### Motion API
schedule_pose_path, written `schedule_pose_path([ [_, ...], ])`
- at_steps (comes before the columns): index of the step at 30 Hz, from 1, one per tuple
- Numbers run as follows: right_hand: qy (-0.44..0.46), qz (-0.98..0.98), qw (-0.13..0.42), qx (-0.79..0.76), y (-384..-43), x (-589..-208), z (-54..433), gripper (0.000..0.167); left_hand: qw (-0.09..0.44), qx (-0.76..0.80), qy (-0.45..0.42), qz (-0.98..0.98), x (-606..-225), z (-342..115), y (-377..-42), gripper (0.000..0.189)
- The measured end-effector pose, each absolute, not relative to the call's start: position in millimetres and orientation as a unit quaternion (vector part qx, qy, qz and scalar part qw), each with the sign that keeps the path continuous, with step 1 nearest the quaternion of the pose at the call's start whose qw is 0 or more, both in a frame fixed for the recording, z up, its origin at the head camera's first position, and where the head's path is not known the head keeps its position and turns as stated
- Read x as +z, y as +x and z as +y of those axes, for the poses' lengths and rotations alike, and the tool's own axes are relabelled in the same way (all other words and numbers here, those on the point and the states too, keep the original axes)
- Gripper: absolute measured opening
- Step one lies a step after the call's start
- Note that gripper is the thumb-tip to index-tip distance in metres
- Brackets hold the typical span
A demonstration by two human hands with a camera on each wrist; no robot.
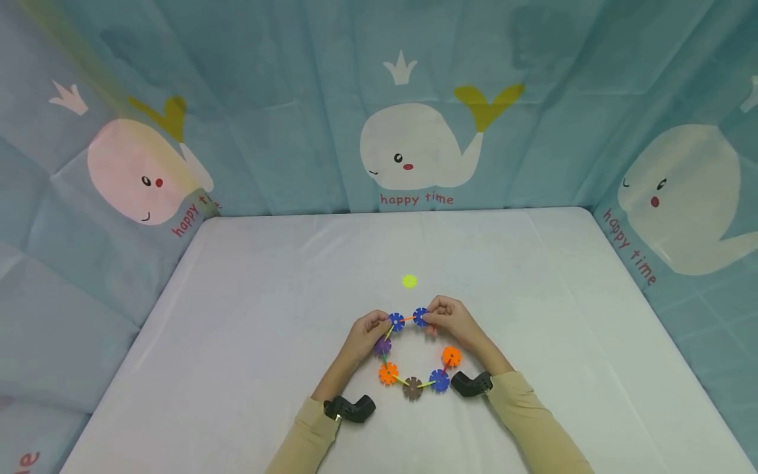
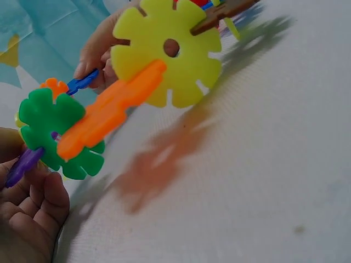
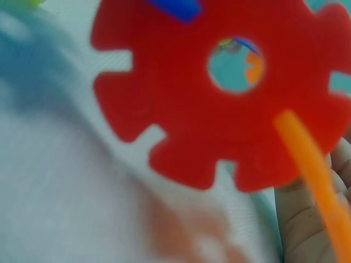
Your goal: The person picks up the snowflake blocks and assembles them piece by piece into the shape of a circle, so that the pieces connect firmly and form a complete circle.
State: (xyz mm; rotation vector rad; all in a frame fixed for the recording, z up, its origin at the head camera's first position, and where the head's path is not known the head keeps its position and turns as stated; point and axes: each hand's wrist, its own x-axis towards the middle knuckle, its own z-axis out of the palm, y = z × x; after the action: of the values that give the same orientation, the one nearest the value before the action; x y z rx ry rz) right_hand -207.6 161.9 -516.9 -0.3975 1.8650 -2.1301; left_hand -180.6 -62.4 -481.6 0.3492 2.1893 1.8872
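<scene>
A chain of notched plastic discs, joined slot to slot, curves in a ring shape with a gap at its right side. In the head view my left hand point(image 1: 362, 336) grips the chain's upper left, by a blue disc point(image 1: 396, 322) and a purple disc point(image 1: 383, 346). My right hand point(image 1: 454, 321) pinches another blue disc point(image 1: 421, 316) at the chain's upper end. An orange disc, edge-on point(image 1: 407, 319), links the two blue ones. The other end finishes in an orange disc point(image 1: 452, 357), below my right hand. A green disc point(image 2: 49, 131) shows close to my left fingers.
One loose yellow-green disc point(image 1: 409, 281) lies on the white tabletop point(image 1: 284, 289) beyond the hands. Blue curtains point(image 1: 296, 131) printed with whales surround the table at the back and sides. Black wrist devices point(image 1: 351, 409) sit on both forearms.
</scene>
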Motion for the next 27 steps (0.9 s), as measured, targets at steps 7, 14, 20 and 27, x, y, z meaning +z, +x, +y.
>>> schedule_pose_path([
  [7, -0.14, 0.652, 0.148, -0.73, -205, -514, 160, 0.012, 0.112, 0.639, 0.136, 0.749, -482, -63, -180, 0.016],
  [14, -0.132, 0.644, 0.161, -0.736, -203, -511, 153, 0.012, 0.081, 0.605, 0.143, 0.779, -478, -64, -178, 0.015],
  [20, -0.129, 0.654, 0.158, -0.729, -199, -505, 151, 0.013, 0.087, 0.607, 0.147, 0.776, -480, -64, -179, 0.013],
  [27, -0.139, 0.706, 0.143, -0.68, -202, -501, 157, 0.012, 0.094, 0.622, 0.151, 0.763, -481, -63, -180, 0.014],
])
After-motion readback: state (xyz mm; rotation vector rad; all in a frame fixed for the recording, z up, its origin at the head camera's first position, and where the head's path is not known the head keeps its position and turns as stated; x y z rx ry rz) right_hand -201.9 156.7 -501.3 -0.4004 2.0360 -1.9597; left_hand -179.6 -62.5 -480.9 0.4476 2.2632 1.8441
